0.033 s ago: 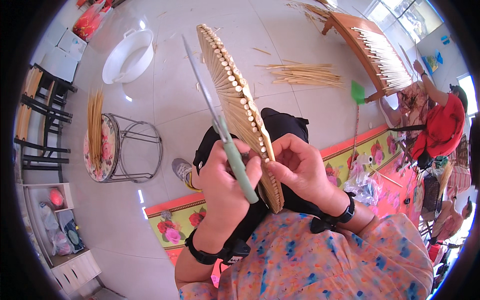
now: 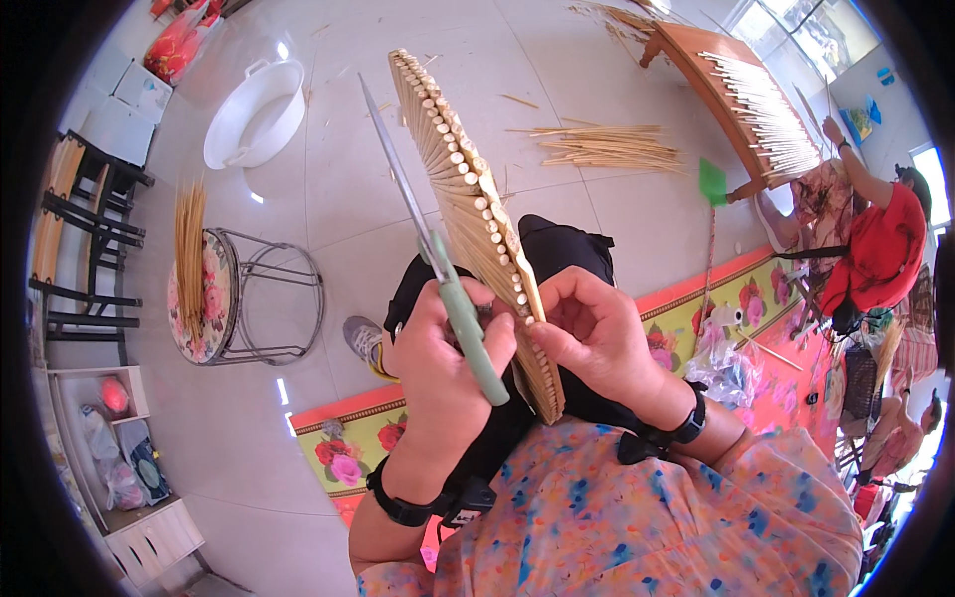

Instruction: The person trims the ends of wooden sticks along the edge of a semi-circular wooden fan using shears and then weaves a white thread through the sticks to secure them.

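A fan-shaped panel of bound bamboo sticks [image 2: 468, 199] stands on edge in front of me, its round stick ends facing me. My right hand [image 2: 597, 333] grips its lower edge from the right. My left hand [image 2: 443, 373] presses against the panel from the left and holds green-handled scissors [image 2: 468, 323], whose long blades [image 2: 393, 164] point up and away alongside the panel.
A tipped metal stool with a floral seat [image 2: 214, 294] carries a bundle of sticks [image 2: 189, 239] at left. A white tub [image 2: 254, 109] sits behind. Loose sticks [image 2: 607, 147] lie on the tiles. A person in red [image 2: 875, 254] works at a stick frame [image 2: 741, 95] at right.
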A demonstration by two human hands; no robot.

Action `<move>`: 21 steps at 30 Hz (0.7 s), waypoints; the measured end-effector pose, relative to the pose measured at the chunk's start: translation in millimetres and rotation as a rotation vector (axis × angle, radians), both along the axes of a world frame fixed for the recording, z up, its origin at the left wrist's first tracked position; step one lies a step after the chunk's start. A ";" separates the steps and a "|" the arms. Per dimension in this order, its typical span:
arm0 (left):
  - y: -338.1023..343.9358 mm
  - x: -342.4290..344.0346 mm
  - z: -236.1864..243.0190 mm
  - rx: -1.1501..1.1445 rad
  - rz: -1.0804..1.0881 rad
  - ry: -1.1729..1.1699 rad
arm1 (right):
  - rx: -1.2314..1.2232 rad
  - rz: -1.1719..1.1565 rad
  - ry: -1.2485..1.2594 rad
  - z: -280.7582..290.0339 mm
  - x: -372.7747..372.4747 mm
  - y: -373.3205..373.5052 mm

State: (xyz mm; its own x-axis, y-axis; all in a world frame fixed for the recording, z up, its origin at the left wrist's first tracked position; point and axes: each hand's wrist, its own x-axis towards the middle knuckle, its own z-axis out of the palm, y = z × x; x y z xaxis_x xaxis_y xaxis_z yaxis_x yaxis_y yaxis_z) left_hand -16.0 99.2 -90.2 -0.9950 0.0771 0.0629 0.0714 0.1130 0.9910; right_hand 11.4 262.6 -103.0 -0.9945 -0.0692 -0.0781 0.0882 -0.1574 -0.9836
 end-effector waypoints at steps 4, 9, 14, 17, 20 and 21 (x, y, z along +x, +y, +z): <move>3.8 1.7 19.2 0.001 -0.021 -0.078 | 0.039 -0.017 0.005 -4.3 -1.1 2.0; 8.6 3.2 17.3 -0.102 -0.005 0.024 | 0.060 -0.037 0.059 -8.8 -1.3 0.7; 6.7 1.8 23.5 -0.084 0.002 -0.024 | 0.085 -0.046 0.063 -9.5 -1.1 0.2; 8.6 2.0 22.3 -0.068 0.003 -0.040 | 0.125 -0.049 0.089 -10.2 -1.2 -0.6; 6.9 3.5 16.8 -0.141 -0.020 0.012 | 0.160 -0.076 0.115 -6.3 -1.3 -2.6; 6.6 3.9 14.9 -0.094 -0.018 0.014 | 0.160 -0.068 0.102 -5.8 -1.1 -2.1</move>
